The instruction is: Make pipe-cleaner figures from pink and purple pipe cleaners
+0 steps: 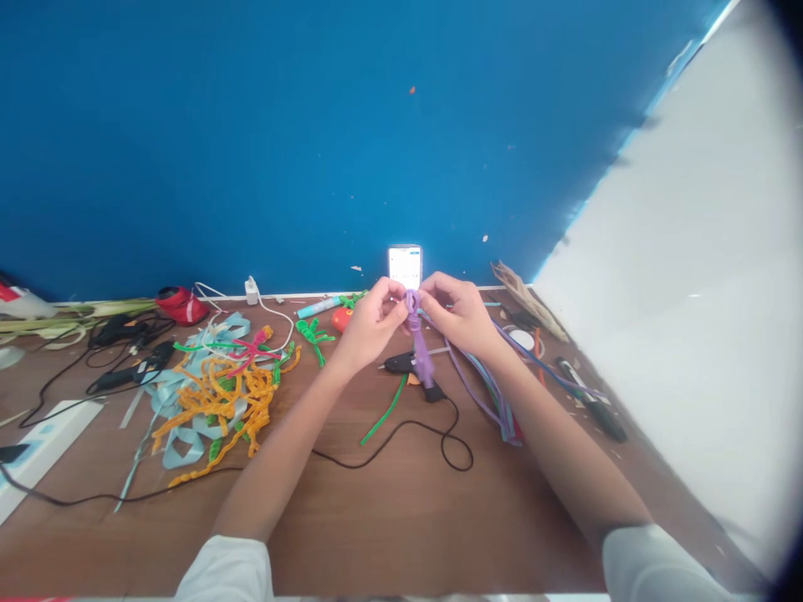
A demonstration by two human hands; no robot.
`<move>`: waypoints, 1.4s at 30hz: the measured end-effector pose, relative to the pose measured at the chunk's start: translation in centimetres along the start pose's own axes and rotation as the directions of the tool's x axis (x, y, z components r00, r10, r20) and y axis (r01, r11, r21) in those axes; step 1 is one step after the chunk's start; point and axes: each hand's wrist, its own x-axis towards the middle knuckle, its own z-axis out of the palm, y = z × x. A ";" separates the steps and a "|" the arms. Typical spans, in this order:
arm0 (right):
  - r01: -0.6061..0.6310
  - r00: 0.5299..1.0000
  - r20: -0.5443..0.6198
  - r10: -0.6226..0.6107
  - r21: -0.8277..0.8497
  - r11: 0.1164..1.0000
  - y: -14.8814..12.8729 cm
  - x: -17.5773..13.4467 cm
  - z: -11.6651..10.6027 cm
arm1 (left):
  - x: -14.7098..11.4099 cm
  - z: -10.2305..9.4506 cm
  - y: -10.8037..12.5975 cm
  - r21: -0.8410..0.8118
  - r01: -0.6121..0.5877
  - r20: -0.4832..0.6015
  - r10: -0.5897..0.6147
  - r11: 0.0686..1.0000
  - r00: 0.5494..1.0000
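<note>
My left hand [375,322] and my right hand [461,316] are raised in front of me, fingertips pinched together. Between them they hold a purple pipe cleaner piece [417,330], looped at the top, its lower end hanging down and blurred. Behind the fingers a lit phone [405,264] leans upright against the blue wall. Below the purple piece lies a black glue gun [400,363], partly covered by it. A loose green pipe cleaner [384,415] rests on the table nearby. Long purple pipe cleaners [472,393] lie beside my right forearm.
A tangled heap of orange pipe cleaners [235,397] and light blue ribbon [181,451] covers the left side. Beyond it are a white power strip [53,447] and black cables. A small green figure [314,334] stands out near a blue marker [319,307]. Dried husks [530,299] lie at right.
</note>
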 end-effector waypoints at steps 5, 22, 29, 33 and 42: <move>-0.076 0.997 0.038 0.071 0.155 0.985 0.3 0.1 0.0 | 0.1 0.2 -0.2 0.018 -0.010 -0.046 0.011 1.000 0.999; -0.051 0.991 0.131 0.020 0.239 0.970 0.3 0.0 -0.3 | -0.2 0.6 0.4 -0.051 0.023 0.041 -0.021 0.998 0.999; -0.071 0.995 0.079 0.060 0.153 0.986 0.0 -0.2 0.2 | -0.5 0.8 0.7 0.104 -0.042 -0.034 0.046 0.994 0.998; -0.126 0.990 0.091 0.107 0.234 0.964 -0.1 -0.1 0.8 | -0.8 1.0 0.8 0.244 -0.042 -0.127 0.075 0.969 0.989; -0.168 0.984 0.101 0.146 0.264 0.950 0.1 -0.2 1.3 | -1.1 1.4 0.5 0.220 -0.019 -0.230 0.071 0.975 0.971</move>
